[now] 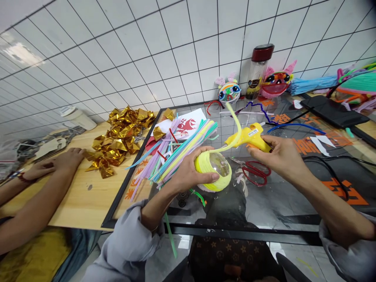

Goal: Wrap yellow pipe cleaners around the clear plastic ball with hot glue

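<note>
My left hand point(192, 172) is wrapped round a clear plastic ball point(219, 163) partly covered with coiled yellow pipe cleaner. The loose end of the yellow pipe cleaner point(238, 124) curves up from the ball and crosses in front of a yellow hot glue gun point(251, 136). My right hand point(280, 154) grips the glue gun by its handle, its nozzle pointing left towards the ball. Just right of the ball, red-handled scissors point(258, 173) lie on the glass tabletop. A bundle of coloured pipe cleaners point(183, 150) lies left of the ball.
Gold foil pieces point(117, 137) are heaped at left, near a co-worker's hands point(63, 162). Along the wall stand a decorated ball point(229, 92), a bottle point(257, 74) and a pink figure point(276, 83). A black phone-like slab point(333, 111) and a black cable point(331, 176) lie at right.
</note>
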Tool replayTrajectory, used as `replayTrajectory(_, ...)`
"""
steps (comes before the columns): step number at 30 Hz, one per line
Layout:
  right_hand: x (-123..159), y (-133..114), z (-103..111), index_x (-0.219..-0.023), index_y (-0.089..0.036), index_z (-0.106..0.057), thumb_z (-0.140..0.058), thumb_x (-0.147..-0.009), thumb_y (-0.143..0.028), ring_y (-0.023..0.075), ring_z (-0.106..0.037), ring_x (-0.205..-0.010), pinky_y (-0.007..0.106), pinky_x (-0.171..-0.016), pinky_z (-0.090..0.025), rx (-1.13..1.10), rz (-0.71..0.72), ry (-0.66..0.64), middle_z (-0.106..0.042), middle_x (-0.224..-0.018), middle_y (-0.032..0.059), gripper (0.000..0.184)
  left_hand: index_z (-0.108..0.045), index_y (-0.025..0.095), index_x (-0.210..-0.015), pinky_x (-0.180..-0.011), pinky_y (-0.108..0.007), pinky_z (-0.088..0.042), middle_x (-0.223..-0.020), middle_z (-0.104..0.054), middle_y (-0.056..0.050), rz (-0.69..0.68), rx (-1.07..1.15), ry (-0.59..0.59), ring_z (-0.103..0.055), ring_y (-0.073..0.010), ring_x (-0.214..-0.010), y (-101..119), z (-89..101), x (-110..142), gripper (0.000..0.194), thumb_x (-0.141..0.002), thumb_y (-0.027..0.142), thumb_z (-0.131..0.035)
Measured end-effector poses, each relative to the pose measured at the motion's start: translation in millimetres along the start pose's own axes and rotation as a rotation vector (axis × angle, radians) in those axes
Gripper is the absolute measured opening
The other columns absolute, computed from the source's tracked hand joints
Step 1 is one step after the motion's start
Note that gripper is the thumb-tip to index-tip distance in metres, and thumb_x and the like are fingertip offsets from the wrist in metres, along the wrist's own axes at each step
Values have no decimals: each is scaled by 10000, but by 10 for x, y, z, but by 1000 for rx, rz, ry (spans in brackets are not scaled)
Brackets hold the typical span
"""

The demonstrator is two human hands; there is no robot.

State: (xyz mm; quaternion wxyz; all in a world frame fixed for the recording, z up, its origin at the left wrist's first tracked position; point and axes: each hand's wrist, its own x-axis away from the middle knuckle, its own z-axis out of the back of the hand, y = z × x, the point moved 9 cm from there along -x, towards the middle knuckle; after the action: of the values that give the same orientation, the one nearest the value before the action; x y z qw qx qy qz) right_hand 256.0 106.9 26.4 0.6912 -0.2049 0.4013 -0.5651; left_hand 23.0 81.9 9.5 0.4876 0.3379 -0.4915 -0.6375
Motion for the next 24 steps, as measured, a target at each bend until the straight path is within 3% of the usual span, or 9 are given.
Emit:
replayTrajectory(6, -101, 335, 102, -622, -213, -572, -623, -772, -537, 140, -409, -442, 273, -467, -246, 282, -178, 16, -452, -471, -31, 361, -622, 125, -1247, -854, -340, -559, -1171, -704, -106, -10, -16, 11, -665, -266, -1013, -2, 4, -5, 803, -535, 402, -871)
replayTrajectory(9, -106, 380, 84, -730, -189, -615, -602, -817, -488, 190, -507, -554, 291, -526, -294, 472, -154, 32, -589, -614, 48, 312, -631, 141, -1232, -928, -369, -540, -1216, -694, -106, -47, -49, 41, -657, -282, -1068, 3, 17, -6, 749, -563, 393, -859)
replayTrajectory(12, -95, 450, 16, -976, -99, -663, -579, -870, -426, 268, -615, -760, 327, -624, -383, 637, -133, 48, -696, -904, 183, 354, -619, 140, -1230, -1041, -419, -487, -1268, -668, -116, -84, -65, 92, -632, -302, -1148, 6, 45, -3, 730, -582, 386, -850)
replayTrajectory(14, -93, 496, -39, -1072, -60, -645, -542, -918, -411, 309, -630, -867, 362, -705, -431, 737, -120, 35, -695, -1001, 228, 397, -615, 142, -1222, -1088, -442, -456, -1287, -656, -118, -108, -87, 118, -618, -309, -1185, 12, 60, 0, 706, -596, 376, -845)
replayTrajectory(19, -68, 454, -51, -1059, -17, -672, -506, -956, -428, 396, -601, -993, 484, -836, -442, 832, -92, 7, -664, -1044, 293, 455, -619, 180, -1212, -1100, -453, -457, -1288, -662, -104, -171, -113, 140, -621, -314, -1199, 30, 59, 9, 679, -593, 334, -852)
replayTrajectory(22, 12, 218, 5, -1143, -49, -682, -488, -957, -477, 397, -587, -1045, 524, -874, -443, 710, -31, 66, -648, -1109, 266, 506, -613, 180, -1215, -1118, -460, -447, -1306, -651, -112, -194, -111, 145, -616, -316, -1211, 38, 47, 15, 681, -594, 327, -850)
replayTrajectory(24, 87, -11, -32, -1151, -129, -695, -561, -906, -573, 324, -621, -987, 469, -865, -483, 302, 43, 52, -671, -1049, 174, 525, -606, 168, -1215, -1123, -459, -445, -1312, -641, -124, -209, -117, 143, -610, -317, -1222, 50, 36, 21, 682, -596, 326, -846)
